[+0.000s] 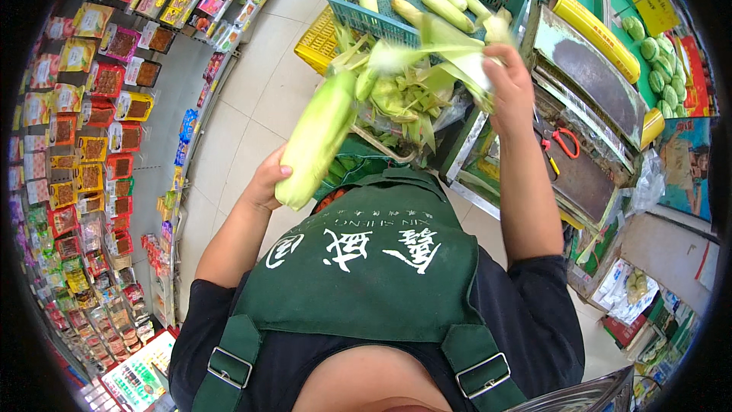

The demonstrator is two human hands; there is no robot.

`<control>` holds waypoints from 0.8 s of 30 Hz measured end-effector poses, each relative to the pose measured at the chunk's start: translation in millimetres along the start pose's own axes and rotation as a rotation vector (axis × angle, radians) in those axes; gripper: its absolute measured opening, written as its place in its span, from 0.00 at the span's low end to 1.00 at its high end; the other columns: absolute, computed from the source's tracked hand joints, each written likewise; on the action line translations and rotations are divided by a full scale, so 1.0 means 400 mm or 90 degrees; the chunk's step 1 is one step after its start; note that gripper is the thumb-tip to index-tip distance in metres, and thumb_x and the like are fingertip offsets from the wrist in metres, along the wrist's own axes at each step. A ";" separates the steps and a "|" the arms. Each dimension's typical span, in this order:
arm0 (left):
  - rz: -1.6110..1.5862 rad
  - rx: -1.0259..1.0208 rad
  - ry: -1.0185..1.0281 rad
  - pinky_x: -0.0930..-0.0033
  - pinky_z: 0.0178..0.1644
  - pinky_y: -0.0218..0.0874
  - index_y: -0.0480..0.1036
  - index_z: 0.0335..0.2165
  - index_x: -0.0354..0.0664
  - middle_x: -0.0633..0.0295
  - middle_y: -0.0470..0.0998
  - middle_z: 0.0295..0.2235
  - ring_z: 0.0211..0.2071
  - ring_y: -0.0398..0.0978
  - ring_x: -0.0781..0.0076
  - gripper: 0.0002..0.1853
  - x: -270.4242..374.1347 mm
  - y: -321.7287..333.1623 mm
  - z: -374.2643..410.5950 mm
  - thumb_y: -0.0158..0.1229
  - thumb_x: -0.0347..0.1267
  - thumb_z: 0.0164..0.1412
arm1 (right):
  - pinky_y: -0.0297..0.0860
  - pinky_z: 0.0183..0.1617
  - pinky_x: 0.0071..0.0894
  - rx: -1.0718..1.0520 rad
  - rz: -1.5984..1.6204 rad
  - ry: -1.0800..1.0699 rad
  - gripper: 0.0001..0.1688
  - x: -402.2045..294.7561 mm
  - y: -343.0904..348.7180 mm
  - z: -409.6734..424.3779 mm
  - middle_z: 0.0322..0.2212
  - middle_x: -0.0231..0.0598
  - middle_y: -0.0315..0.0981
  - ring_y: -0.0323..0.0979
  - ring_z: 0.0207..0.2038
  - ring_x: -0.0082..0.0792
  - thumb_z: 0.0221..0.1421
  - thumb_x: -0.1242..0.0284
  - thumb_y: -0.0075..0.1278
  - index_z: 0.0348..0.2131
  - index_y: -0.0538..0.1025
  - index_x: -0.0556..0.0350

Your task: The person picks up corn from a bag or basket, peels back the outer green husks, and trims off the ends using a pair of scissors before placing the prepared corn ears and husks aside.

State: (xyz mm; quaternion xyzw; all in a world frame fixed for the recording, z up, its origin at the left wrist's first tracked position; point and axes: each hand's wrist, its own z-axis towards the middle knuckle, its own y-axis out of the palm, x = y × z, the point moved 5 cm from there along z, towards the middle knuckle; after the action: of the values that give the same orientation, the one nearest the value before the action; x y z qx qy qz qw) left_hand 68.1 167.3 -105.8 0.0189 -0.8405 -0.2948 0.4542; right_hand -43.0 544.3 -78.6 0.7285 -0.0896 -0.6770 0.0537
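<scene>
An ear of corn (320, 137), still wrapped in pale green husk, is gripped near its lower end by my left hand (271, 178). My right hand (508, 88) is raised on the other side, its fingers closed on strips of corn husk (466, 63) that are blurred by motion. Between the hands lies a heap of loose husks (394, 94), partly over a container whose rim shows below. Beyond the heap, a teal plastic crate (394, 23) holds several ears of corn (446, 8) with much of their husk off.
A yellow crate (314, 40) sits under the teal one. On the right, a worn metal bench (583, 183) carries orange-handled scissors (566, 143) and a yellow-handled tool (552, 165). Yellow film rolls (597, 37) lie beyond, near green round vegetables (663, 68). Snack shelves (103, 126) line the left.
</scene>
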 end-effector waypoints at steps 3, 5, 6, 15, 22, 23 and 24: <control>-0.041 -0.004 0.074 0.60 0.55 0.66 0.52 0.62 0.34 0.47 0.68 0.55 0.51 0.73 0.58 0.48 0.023 -0.004 0.044 0.65 0.44 0.51 | 0.70 0.48 0.42 0.000 -0.646 0.058 0.18 0.101 0.022 0.067 0.45 0.47 0.74 0.75 0.42 0.46 0.59 0.67 0.53 0.47 0.72 0.52; -0.033 0.040 0.151 0.60 0.56 0.66 0.52 0.62 0.34 0.48 0.68 0.55 0.52 0.72 0.59 0.45 0.045 0.022 0.085 0.63 0.42 0.54 | 0.66 0.56 0.48 0.031 -0.918 -0.291 0.24 0.181 0.087 0.042 0.52 0.55 0.67 0.71 0.48 0.54 0.58 0.63 0.55 0.51 0.71 0.51; -0.012 0.089 0.204 0.60 0.56 0.65 0.52 0.62 0.34 0.49 0.68 0.55 0.52 0.71 0.59 0.43 0.049 0.045 0.104 0.63 0.41 0.55 | 0.64 0.58 0.48 -0.056 -0.808 -0.277 0.28 0.176 0.146 0.015 0.54 0.55 0.65 0.69 0.51 0.52 0.58 0.61 0.55 0.54 0.69 0.53; 0.419 0.196 0.322 0.63 0.58 0.62 0.57 0.60 0.32 0.50 0.71 0.52 0.53 0.71 0.63 0.31 0.029 0.188 0.187 0.58 0.29 0.62 | 0.62 0.59 0.36 -0.188 -0.043 0.003 0.46 0.177 0.313 -0.151 0.52 0.52 0.64 0.65 0.55 0.38 0.60 0.57 0.55 0.61 0.52 0.69; 0.485 0.192 0.222 0.63 0.52 0.67 0.59 0.57 0.32 0.51 0.72 0.50 0.48 0.73 0.63 0.40 0.037 0.160 0.205 0.69 0.35 0.52 | 0.61 0.62 0.39 -0.203 -0.051 -0.024 0.47 0.148 0.290 -0.190 0.58 0.58 0.57 0.59 0.61 0.47 0.59 0.66 0.54 0.65 0.48 0.67; 0.273 0.175 0.172 0.63 0.51 0.68 0.60 0.55 0.32 0.52 0.73 0.48 0.47 0.74 0.63 0.38 0.017 0.143 0.209 0.70 0.34 0.52 | 0.61 0.62 0.39 -0.224 -0.063 -0.041 0.48 0.119 0.297 -0.202 0.58 0.58 0.57 0.59 0.61 0.47 0.58 0.66 0.55 0.65 0.47 0.67; 0.156 0.159 0.157 0.64 0.52 0.68 0.62 0.54 0.32 0.55 0.73 0.47 0.47 0.74 0.64 0.34 0.024 0.160 0.211 0.69 0.32 0.52 | 0.64 0.59 0.39 -0.188 -0.138 -0.068 0.55 0.134 0.298 -0.196 0.57 0.59 0.59 0.63 0.58 0.48 0.53 0.64 0.60 0.66 0.45 0.66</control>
State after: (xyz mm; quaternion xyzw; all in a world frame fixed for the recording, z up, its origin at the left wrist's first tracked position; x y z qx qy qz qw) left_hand 12.0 257.6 -100.6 0.0088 -0.8043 -0.1267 0.5804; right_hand 31.6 413.6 -101.1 0.6813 0.0871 -0.7221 0.0819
